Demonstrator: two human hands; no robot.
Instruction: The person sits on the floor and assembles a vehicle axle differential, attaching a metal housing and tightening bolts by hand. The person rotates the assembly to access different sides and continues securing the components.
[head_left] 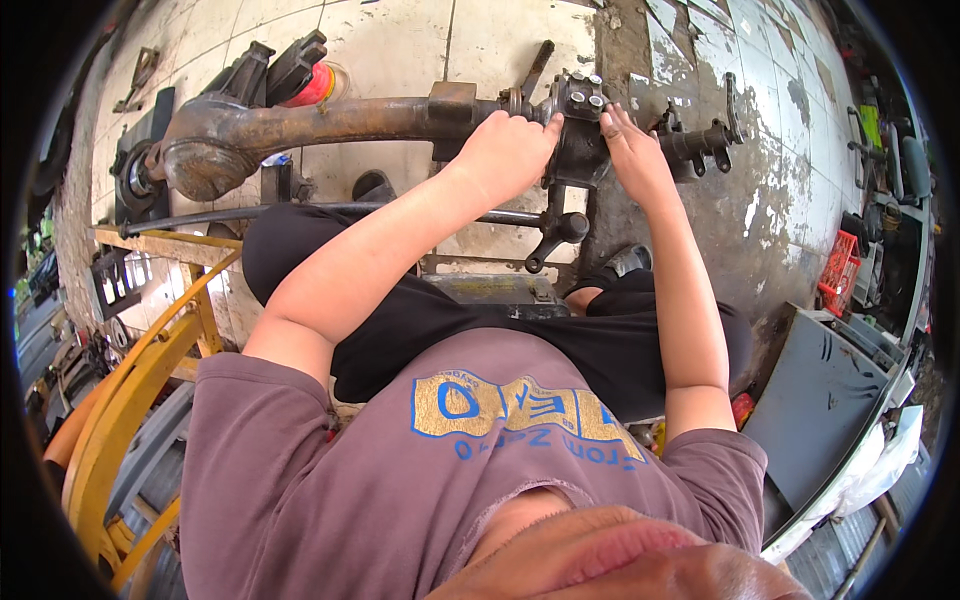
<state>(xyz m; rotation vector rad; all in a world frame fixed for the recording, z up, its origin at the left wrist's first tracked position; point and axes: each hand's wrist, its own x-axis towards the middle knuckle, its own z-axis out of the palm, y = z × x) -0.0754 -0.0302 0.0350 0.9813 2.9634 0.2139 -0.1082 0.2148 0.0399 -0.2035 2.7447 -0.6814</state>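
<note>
A heavy, rusty vehicle axle (pixel 340 122) lies across the floor in front of me, its rounded housing at the left. At its right end is a dark steering knuckle (pixel 580 150) with several shiny bolt heads on top. My left hand (pixel 508 152) is closed over the knuckle's near left side, most fingertips hidden. My right hand (pixel 635 150) rests against the knuckle's right side, fingers stretched out. A dark spindle (pixel 695 142) sticks out to the right. Nearer to me runs a long tie rod (pixel 400 210), ending in a ball joint (pixel 570 228) below the knuckle.
A red can (pixel 314 86) stands behind the axle. On the left is a yellow metal frame (pixel 130 410). To the right stand a grey cabinet (pixel 815 400) and a red plastic basket (pixel 839 265). White tiles (pixel 400 50) cover part of the floor; others are broken away.
</note>
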